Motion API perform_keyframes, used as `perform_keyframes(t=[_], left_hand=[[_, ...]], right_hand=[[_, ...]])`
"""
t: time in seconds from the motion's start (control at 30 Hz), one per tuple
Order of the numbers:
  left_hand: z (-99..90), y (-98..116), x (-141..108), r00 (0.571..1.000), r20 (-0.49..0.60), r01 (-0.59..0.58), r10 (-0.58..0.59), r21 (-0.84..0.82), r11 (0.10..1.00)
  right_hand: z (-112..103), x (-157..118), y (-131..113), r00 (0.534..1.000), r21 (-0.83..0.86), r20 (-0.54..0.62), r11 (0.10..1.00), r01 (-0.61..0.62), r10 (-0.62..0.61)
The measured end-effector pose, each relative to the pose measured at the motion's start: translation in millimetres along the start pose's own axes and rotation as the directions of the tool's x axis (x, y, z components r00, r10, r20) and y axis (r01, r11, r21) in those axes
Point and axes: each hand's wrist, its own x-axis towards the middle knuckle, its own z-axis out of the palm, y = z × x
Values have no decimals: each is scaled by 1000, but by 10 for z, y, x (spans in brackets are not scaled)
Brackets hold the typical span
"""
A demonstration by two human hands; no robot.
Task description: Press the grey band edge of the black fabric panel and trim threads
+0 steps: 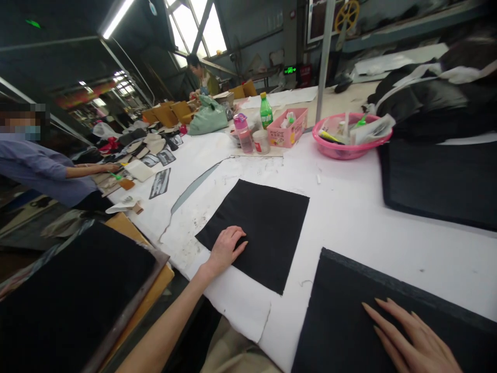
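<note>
At the near right of the white tabletop (349, 217), a dark panel (341, 316) with a rough strip along its far edge is spread beneath the right hand (417, 336), whose fingers are extended and closed on nothing, though whether it is touched cannot be told. Just beyond to the left, a smaller black sheet (272, 223) is covered at its near side by the loosely bent, ungripping left hand (227, 247); both pieces are laid flat and apart, so the setting-out seems done, while no joining or folding is shown. Farther right, a black pile (438, 181) is left apart, seemingly not yet drawn upon.
</note>
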Motion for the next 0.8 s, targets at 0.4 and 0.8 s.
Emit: perform_keyframes(t=[0.4,0.8], left_hand=[[266,1863,-389,813,166,-461,558,-404,791],[739,1874,-940,764,-127,-642,633,-250,725]], right_hand=[[-153,38,-347,999,-232,-31,972,-34,28],[-578,194,-762,1000,-284,7,959,-8,10]])
